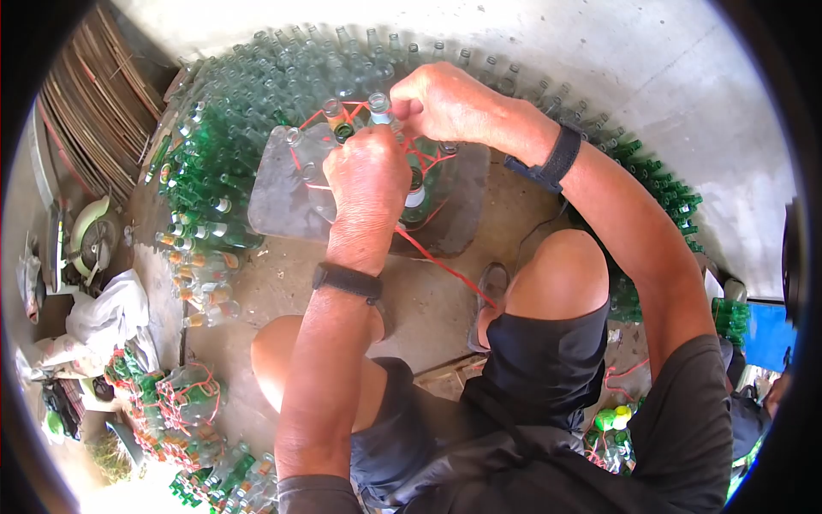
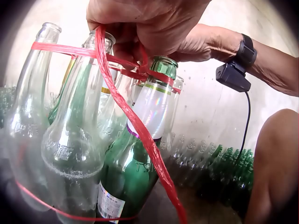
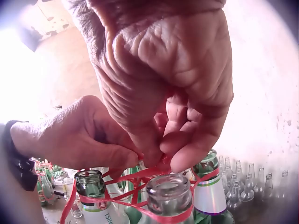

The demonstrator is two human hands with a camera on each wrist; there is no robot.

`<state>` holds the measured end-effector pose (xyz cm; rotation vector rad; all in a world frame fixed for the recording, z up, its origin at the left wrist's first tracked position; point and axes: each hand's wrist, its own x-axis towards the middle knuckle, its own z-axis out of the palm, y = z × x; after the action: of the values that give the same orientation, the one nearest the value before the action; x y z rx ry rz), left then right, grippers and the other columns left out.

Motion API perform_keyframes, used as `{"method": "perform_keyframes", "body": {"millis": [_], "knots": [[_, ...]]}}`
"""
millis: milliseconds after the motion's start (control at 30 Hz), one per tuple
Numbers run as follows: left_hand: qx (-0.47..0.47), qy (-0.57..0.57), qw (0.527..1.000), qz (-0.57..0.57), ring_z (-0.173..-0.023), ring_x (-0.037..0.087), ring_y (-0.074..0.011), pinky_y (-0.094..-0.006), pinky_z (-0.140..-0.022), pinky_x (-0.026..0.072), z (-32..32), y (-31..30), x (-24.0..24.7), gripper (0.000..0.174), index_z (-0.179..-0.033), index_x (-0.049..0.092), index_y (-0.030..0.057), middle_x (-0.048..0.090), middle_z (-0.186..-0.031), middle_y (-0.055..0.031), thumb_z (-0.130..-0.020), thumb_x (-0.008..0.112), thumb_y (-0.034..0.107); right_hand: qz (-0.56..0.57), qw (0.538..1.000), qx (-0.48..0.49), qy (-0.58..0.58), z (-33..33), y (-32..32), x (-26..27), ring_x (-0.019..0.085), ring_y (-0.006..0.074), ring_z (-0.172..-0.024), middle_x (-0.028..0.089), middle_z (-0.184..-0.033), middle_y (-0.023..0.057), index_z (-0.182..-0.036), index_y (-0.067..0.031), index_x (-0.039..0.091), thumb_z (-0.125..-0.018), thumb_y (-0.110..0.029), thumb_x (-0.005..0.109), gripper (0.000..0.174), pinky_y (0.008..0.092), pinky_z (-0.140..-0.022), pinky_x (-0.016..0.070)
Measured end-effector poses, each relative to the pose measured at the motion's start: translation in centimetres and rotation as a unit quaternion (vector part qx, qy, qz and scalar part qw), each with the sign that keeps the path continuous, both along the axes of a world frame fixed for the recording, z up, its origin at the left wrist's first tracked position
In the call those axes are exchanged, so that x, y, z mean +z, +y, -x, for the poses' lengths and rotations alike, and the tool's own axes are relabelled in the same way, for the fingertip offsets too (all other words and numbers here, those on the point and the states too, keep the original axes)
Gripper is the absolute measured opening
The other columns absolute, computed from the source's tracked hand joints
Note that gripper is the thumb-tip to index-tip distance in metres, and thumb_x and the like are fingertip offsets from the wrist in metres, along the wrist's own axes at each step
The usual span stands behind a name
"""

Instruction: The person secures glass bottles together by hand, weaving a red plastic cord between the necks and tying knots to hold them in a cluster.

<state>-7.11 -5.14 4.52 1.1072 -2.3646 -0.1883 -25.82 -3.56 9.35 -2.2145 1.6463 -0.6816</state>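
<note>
A bundle of clear and green glass bottles stands upright on a grey slab (image 1: 287, 201), with red plastic twine (image 2: 140, 126) wound round necks and bodies. My left hand (image 1: 370, 171) is over the necks and grips the twine with curled fingers, beside a clear bottle (image 2: 74, 140). Beyond it, my right hand (image 3: 173, 79) pinches red twine between thumb and fingers, just above the bottle mouths. A green bottle (image 2: 135, 154) with a pale label leans near the hands. One loose length of twine (image 1: 445, 272) runs down toward my right foot.
Rows of clear bottles (image 1: 257, 86) and green bottles (image 1: 193, 163) surround the slab at the back and left. More green bottles (image 1: 655, 184) line the wall at right. Twine-tied bundles (image 1: 188, 398) lie at lower left. My right knee (image 1: 561, 270) is close to the slab.
</note>
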Motion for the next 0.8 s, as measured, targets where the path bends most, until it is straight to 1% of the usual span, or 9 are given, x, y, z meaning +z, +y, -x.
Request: {"method": "perform_keyframes", "body": {"millis": [67,100,167,300,367,500,700,767,800], "knots": [[0.005,0.017,1.000,-0.001,-0.081,0.072,-0.0431,-0.0546,-0.072,0.0549,0.1,-0.1,-0.2,0.017,-0.083,0.070,0.0038,0.073,-0.083,-0.0189,-0.094,0.067,0.017,0.026,1.000,0.003,-0.007,-0.1,0.5,-0.2,0.072,0.0334,-0.075,0.074,-0.084,0.0185,-0.092,-0.0013,0.075,-0.081,-0.005,0.082,0.014,0.0418,-0.067,0.0559],[0.004,0.017,1.000,-0.001,-0.081,0.072,-0.0431,-0.0546,-0.072,0.0549,0.1,-0.1,-0.2,0.017,-0.083,0.070,0.0038,0.073,-0.083,-0.0189,-0.094,0.067,0.017,0.026,1.000,0.002,-0.007,-0.1,0.6,-0.5,0.072,0.0334,-0.075,0.074,-0.084,0.0185,-0.092,-0.0013,0.075,-0.081,-0.005,0.082,0.014,0.0418,-0.067,0.0559],[0.005,0.029,1.000,0.012,-0.080,0.072,-0.0433,-0.0550,-0.072,0.0549,0.1,-0.1,-0.3,0.019,-0.082,0.070,0.0037,0.073,-0.082,-0.0194,-0.095,0.066,0.018,0.046,0.999,0.001,-0.001,-0.1,0.6,-1.0,0.072,0.0357,-0.075,0.073,-0.082,0.0183,-0.091,-0.0027,0.075,-0.084,-0.003,0.078,0.008,0.0437,-0.067,0.0558],[0.011,0.025,1.000,0.014,-0.079,0.072,-0.0436,-0.0551,-0.072,0.0553,0.2,0.1,-0.1,0.019,-0.083,0.070,0.0039,0.073,-0.081,-0.0201,-0.096,0.066,0.018,0.079,0.997,-0.002,0.002,-0.5,0.8,-1.2,0.071,0.0378,-0.076,0.073,-0.083,0.0187,-0.091,-0.0036,0.076,-0.084,-0.001,0.074,0.007,0.0454,-0.067,0.0554],[0.030,0.005,1.000,0.008,-0.078,0.073,-0.0438,-0.0552,-0.072,0.0558,0.2,0.2,0.2,0.018,-0.083,0.070,0.0042,0.073,-0.080,-0.0210,-0.095,0.067,0.018,0.029,0.999,-0.039,-0.020,-0.9,1.0,-0.7,0.075,0.0384,-0.086,0.075,-0.086,0.0183,-0.089,-0.0037,0.078,-0.075,0.007,0.072,0.019,0.0476,-0.074,0.0595],[0.028,0.007,0.999,0.016,-0.078,0.073,-0.0442,-0.0555,-0.071,0.0560,0.2,0.1,0.1,0.017,-0.084,0.071,0.0046,0.073,-0.080,-0.0214,-0.094,0.068,0.018,0.002,0.997,-0.066,-0.044,-1.2,1.0,-0.7,0.075,0.0377,-0.089,0.076,-0.089,0.0187,-0.091,-0.0024,0.078,-0.075,0.009,0.071,0.021,0.0478,-0.075,0.0596],[0.024,0.014,1.000,0.013,-0.078,0.073,-0.0452,-0.0558,-0.071,0.0562,0.3,0.2,0.3,0.017,-0.086,0.073,0.0051,0.073,-0.079,-0.0224,-0.094,0.067,0.018,-0.029,0.994,-0.088,-0.052,-1.3,0.9,-0.8,0.075,0.0373,-0.093,0.076,-0.092,0.0187,-0.092,-0.0016,0.077,-0.077,0.010,0.069,0.020,0.0473,-0.077,0.0595],[0.031,0.014,0.999,0.010,-0.077,0.073,-0.0457,-0.0560,-0.072,0.0563,0.3,0.2,0.4,0.017,-0.086,0.073,0.0049,0.073,-0.079,-0.0229,-0.094,0.068,0.018,-0.012,0.997,-0.070,-0.043,-1.2,1.0,-0.7,0.075,0.0365,-0.086,0.076,-0.089,0.0198,-0.093,-0.0012,0.076,-0.086,0.004,0.069,0.012,0.0462,-0.074,0.0582],[0.032,0.013,0.999,0.009,-0.077,0.073,-0.0457,-0.0560,-0.072,0.0563,0.3,0.2,0.4,0.017,-0.086,0.073,0.0049,0.073,-0.079,-0.0229,-0.094,0.068,0.018,-0.012,0.997,-0.069,-0.044,-1.3,1.0,-0.7,0.075,0.0365,-0.086,0.076,-0.089,0.0198,-0.093,-0.0012,0.076,-0.086,0.004,0.069,0.012,0.0462,-0.074,0.0582]]}}
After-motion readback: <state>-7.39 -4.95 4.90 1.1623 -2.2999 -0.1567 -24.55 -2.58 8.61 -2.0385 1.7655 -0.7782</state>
